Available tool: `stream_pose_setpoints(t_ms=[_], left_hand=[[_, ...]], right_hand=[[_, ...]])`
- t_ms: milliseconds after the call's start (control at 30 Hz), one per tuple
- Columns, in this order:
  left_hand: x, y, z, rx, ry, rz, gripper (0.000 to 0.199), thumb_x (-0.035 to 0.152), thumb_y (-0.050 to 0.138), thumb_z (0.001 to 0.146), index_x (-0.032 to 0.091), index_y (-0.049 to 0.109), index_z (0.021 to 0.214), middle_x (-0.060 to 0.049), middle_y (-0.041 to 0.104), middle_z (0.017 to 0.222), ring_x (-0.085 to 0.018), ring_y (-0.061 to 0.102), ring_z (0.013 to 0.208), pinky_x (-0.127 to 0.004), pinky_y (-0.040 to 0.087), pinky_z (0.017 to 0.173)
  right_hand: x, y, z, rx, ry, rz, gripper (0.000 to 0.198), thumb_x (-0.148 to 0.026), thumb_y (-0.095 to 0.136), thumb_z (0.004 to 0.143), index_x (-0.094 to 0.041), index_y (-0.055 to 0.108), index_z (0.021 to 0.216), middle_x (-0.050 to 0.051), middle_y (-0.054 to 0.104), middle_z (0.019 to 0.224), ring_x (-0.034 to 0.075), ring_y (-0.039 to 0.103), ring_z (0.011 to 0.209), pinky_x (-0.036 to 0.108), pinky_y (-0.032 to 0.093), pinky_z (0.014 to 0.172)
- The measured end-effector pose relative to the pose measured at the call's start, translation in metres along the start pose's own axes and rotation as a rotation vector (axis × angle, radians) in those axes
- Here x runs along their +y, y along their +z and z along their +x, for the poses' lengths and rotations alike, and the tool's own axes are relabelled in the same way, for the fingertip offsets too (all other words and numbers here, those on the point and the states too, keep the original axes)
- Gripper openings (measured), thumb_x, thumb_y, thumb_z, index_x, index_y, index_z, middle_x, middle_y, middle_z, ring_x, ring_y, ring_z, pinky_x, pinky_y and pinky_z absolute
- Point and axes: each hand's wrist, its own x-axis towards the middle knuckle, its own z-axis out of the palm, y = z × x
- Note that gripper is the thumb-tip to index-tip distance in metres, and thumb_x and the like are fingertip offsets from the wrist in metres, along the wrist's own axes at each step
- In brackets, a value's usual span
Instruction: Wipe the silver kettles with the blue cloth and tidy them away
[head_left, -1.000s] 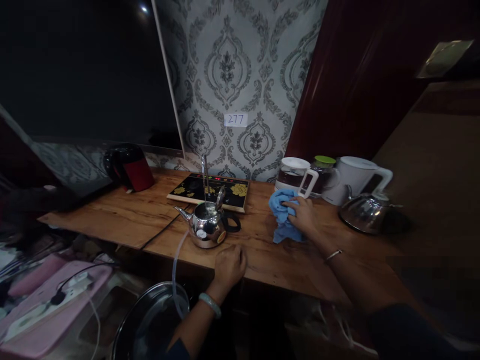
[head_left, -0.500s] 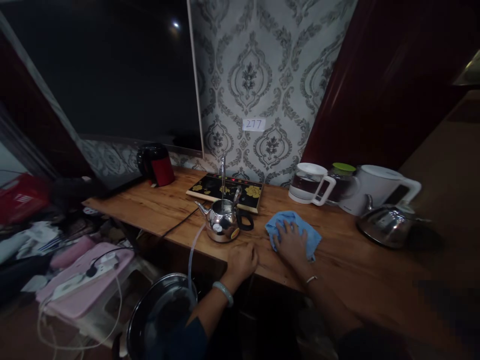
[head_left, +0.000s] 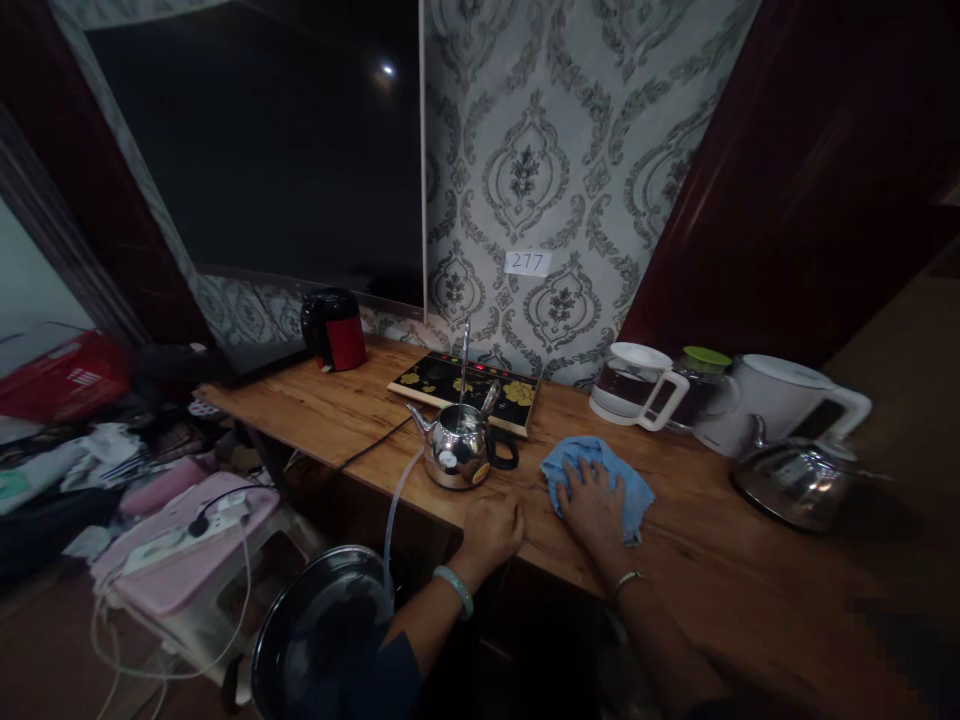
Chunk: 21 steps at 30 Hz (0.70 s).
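My right hand [head_left: 596, 507] lies flat, fingers spread, on a crumpled blue cloth [head_left: 636, 490] on the wooden table. At the table's front edge, my left hand [head_left: 489, 533] rests with its fingers curled in; I see nothing in it. Just beyond it stands a small shiny steel teapot [head_left: 456, 462] with a black handle and no lid on. A thin metal spout [head_left: 466, 350] rises behind and above the teapot's open mouth. The black electric tea stove [head_left: 427, 380] with gold flowers sits behind the teapot, a red light showing on it.
On the right stand a glass jug with a white lid [head_left: 622, 388], a green-lidded jug [head_left: 706, 360], a white kettle [head_left: 787, 385] and a steel kettle [head_left: 799, 485]. A red-black kettle [head_left: 345, 340] is at the back left. A clear hose [head_left: 391, 520] runs into a bucket [head_left: 281, 610] below.
The view has turned slightly, so everything sits a little further right. My right hand stays spread on the blue cloth, and my left hand remains curled at the table edge.
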Motion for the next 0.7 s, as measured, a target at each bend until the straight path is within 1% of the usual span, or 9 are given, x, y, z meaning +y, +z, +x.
stream_pose_setpoints(t_ms=[133,367,567,700], left_hand=[[-0.0009,0.0009,-0.0004,0.018,0.001,0.002,0.022,0.022,0.050,0.093,0.019,0.071,0.101,-0.010,0.076,0.092,-0.023,0.071,0.085,-0.032,0.046,0.072],[-0.0003,-0.0003,0.0001,0.015,-0.003,-0.007,0.021,0.022,0.050,0.092,0.019,0.071,0.099,-0.010,0.076,0.093,-0.024,0.071,0.085,-0.033,0.045,0.072],[-0.0007,0.0007,0.0007,0.005,0.002,-0.002,0.023,0.022,0.049,0.093,0.019,0.071,0.101,-0.010,0.076,0.093,-0.024,0.071,0.087,-0.033,0.045,0.072],[-0.0012,0.0013,0.0004,0.005,0.002,0.011,0.022,0.023,0.050,0.093,0.018,0.071,0.099,-0.010,0.076,0.093,-0.024,0.071,0.086,-0.033,0.046,0.072]], right_hand=[[0.0003,0.0010,-0.0003,0.007,0.003,0.006,0.048,-0.032,0.037,0.098,-0.020,0.063,0.138,0.016,0.057,0.148,0.038,0.044,0.135,0.063,0.028,0.109],[0.0002,-0.0010,-0.0016,0.005,0.005,0.004,0.045,-0.031,0.039,0.100,-0.020,0.062,0.137,0.015,0.056,0.149,0.036,0.044,0.136,0.060,0.026,0.111],[0.0007,-0.0018,-0.0018,0.006,0.002,0.014,0.046,-0.032,0.039,0.099,-0.019,0.063,0.136,0.015,0.055,0.150,0.037,0.044,0.135,0.061,0.028,0.109],[0.0009,0.0000,-0.0016,0.007,0.007,0.019,0.047,-0.032,0.037,0.099,-0.019,0.063,0.136,0.015,0.056,0.149,0.037,0.044,0.135,0.061,0.026,0.110]])
